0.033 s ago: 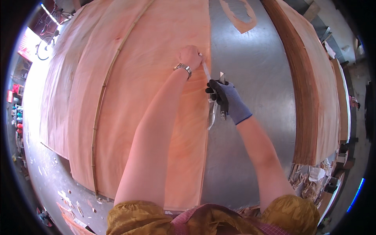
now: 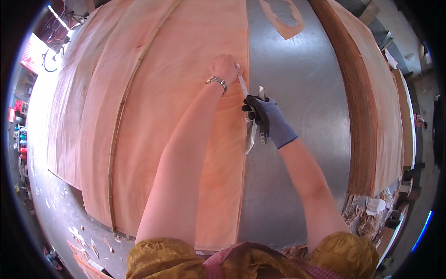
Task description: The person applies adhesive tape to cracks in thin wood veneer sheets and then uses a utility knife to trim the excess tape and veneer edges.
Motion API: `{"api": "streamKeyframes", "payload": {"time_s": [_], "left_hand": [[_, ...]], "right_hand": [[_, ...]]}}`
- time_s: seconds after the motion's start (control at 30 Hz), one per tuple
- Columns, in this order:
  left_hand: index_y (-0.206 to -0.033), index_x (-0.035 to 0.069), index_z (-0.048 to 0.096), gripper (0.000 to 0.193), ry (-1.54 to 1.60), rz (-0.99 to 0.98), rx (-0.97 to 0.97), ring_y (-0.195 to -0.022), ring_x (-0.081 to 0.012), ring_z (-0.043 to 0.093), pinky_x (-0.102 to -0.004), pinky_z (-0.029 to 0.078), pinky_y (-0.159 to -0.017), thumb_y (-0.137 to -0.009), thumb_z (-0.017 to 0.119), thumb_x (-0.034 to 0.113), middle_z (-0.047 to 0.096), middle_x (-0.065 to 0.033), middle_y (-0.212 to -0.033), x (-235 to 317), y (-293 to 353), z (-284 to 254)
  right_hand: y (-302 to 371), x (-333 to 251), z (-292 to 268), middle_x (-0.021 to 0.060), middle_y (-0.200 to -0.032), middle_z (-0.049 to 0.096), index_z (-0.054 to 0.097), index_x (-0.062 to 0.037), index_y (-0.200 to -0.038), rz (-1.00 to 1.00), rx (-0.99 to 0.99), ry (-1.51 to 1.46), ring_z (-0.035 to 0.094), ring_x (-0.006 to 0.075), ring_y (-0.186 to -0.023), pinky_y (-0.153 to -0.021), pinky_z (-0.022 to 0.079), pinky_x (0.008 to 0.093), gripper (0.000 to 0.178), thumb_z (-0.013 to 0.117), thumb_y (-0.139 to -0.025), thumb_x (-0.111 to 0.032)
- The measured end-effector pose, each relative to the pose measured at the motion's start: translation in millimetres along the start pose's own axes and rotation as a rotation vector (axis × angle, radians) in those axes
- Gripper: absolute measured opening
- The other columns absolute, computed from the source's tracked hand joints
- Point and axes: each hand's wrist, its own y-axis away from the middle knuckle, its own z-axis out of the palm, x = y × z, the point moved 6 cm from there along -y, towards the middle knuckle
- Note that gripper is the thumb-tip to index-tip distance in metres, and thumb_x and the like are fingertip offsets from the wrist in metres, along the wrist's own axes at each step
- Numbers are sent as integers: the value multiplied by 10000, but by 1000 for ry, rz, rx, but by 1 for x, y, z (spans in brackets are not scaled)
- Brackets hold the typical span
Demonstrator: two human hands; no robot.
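Note:
A wide sheet of orange-pink wood veneer lies in front of me, its straight right edge over a grey metal tabletop. My left hand, bare and with a metal watch at the wrist, rests near that edge. Its fingers are closed on the upper end of a narrow white tape strip. The strip runs down to my right hand, which wears a blue-grey glove with black fingertips. That hand is wrapped round a utility knife, its blade end pointing away from me. A loose tail of tape hangs below the fingers.
A thin bamboo strip lies lengthwise over the veneer on the left. A torn veneer piece is on the metal at the far end. On the right stands a stack of brown sheets, with a heap of scraps by its near end.
Very little differs. My right hand, with the knife and tape, appears slightly further left; the veneer edge shows a similar small shift. My left hand keeps its grip.

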Motion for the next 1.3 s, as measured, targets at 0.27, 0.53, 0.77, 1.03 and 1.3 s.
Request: {"api": "streamKeyframes", "payload": {"time_s": [0.27,0.53,0.77,1.03,1.3], "left_hand": [[-970,88,650,128,16,329,235,-977,-281,611,-398,483,-818,-861,591,121,664,-73,-1051,-2,39,-15],[-1088,126,662,213,-221,728,43,-1207,-238,508,-425,347,-1005,-911,574,206,625,14,-1275,23,114,-12],[-1092,121,636,210,-304,774,33,-1202,-228,503,-423,354,-1000,-903,572,185,606,11,-1222,24,114,4],[-1189,96,589,317,-136,687,132,-1168,-240,518,-397,371,-1007,-900,598,225,593,-53,-1185,24,122,-18],[-1266,14,594,442,1408,-73,-292,-1126,-181,582,-331,448,-948,-1037,466,371,635,-68,-1226,51,255,-22]], "right_hand": [[-17,22,-1,84,-811,658,627,-5,-953,33,-19,-88,614,146,-627,-536,492,251,233,671,-923,-232],[-11,12,2,59,-765,681,643,-43,-921,-4,13,84,595,137,-544,-495,475,271,216,657,-917,-258],[-31,-39,-38,67,-692,691,650,-44,-925,-172,62,745,580,124,-492,-476,465,275,210,654,-873,-248],[81,-71,-60,49,-839,666,615,-53,-1078,-324,10,277,524,78,-535,-502,454,234,333,655,-938,-352],[150,-19,31,65,-873,685,623,-33,-1058,-373,-109,240,601,86,-663,-552,475,238,202,618,-961,-210]]}}
